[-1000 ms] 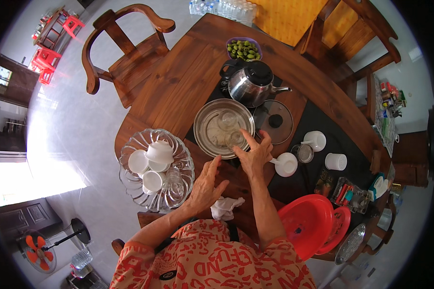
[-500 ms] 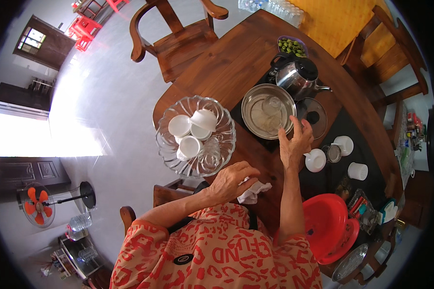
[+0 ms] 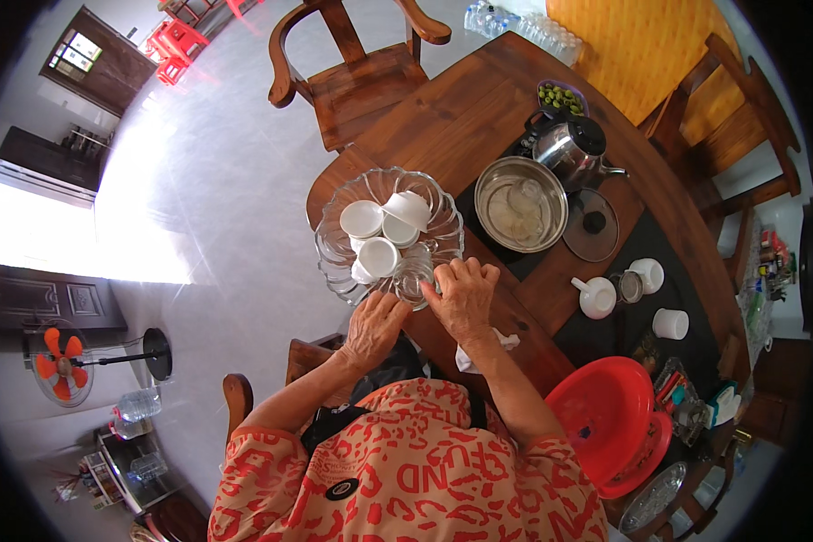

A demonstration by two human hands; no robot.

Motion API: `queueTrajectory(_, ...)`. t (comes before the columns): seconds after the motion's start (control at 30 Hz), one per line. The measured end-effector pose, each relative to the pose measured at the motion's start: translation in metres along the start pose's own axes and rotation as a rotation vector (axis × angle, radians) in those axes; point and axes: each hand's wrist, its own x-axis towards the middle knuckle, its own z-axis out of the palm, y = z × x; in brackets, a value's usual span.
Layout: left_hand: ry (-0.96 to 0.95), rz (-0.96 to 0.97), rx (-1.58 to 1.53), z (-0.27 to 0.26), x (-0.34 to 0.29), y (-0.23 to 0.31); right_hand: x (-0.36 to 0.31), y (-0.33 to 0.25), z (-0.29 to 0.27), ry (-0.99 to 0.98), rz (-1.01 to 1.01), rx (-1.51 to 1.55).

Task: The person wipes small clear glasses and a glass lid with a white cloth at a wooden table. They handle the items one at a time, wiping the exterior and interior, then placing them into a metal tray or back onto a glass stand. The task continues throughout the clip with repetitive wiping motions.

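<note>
A large clear glass bowl with a wavy rim (image 3: 332, 200) stands at the left end of the wooden table, holding several white cups (image 3: 378, 258) and a clear glass cup (image 3: 415, 274). At its near edge my left hand (image 3: 373, 331) has its fingers bent over the rim. My right hand (image 3: 465, 296) grips the same rim farther right, close to the glass cup. Both thumbs are partly hidden. Behind my right wrist lies a crumpled white cloth (image 3: 470, 359), partly covered by the forearm.
Right of the bowl are a steel pot (image 3: 520, 206), a kettle (image 3: 569, 149) and a glass lid (image 3: 593, 230). A white teapot (image 3: 596, 297), a strainer (image 3: 630, 287) and white cups (image 3: 670, 323) stand farther right. Red basins (image 3: 605, 406) sit at the near right; a wooden chair (image 3: 357, 90) stands beyond.
My right hand has moved left from beside the steel pot to the glass bowl. My left hand has moved left from above the cloth onto the bowl's near rim. The view has shifted slightly.
</note>
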Motion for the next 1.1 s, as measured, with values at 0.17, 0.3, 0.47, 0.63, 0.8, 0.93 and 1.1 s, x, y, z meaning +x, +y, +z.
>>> queueTrajectory(0.17, 0.003, 0.055, -0.014, 0.001, -0.002, -0.007, 0.006, -0.006, 0.006, 0.034, -0.007, -0.095)
queueTrajectory(0.3, 0.028, 0.045, -0.036, 0.004, -0.003, -0.011, 0.009, -0.009, 0.01, 0.045, -0.042, -0.117)
queueTrajectory(0.47, 0.02, -0.037, -0.054, -0.001, 0.004, -0.022, 0.019, -0.01, 0.016, 0.039, -0.045, -0.092)
queueTrajectory(0.63, 0.108, -0.344, -0.402, -0.013, 0.019, -0.022, 0.027, -0.007, 0.016, -0.014, 0.003, 0.027)
queueTrajectory(0.8, 0.117, -0.633, -0.736, -0.022, 0.03, -0.029, 0.036, -0.013, -0.007, -0.193, 0.16, 0.268)
queueTrajectory(0.93, 0.129, -0.659, -1.094, -0.019, 0.031, -0.035, 0.046, -0.021, -0.021, -0.195, 0.176, 0.356)
queueTrajectory(1.1, 0.05, -0.435, -1.041, -0.051, 0.046, -0.037, 0.055, -0.021, -0.031, -0.136, 0.145, 0.402)
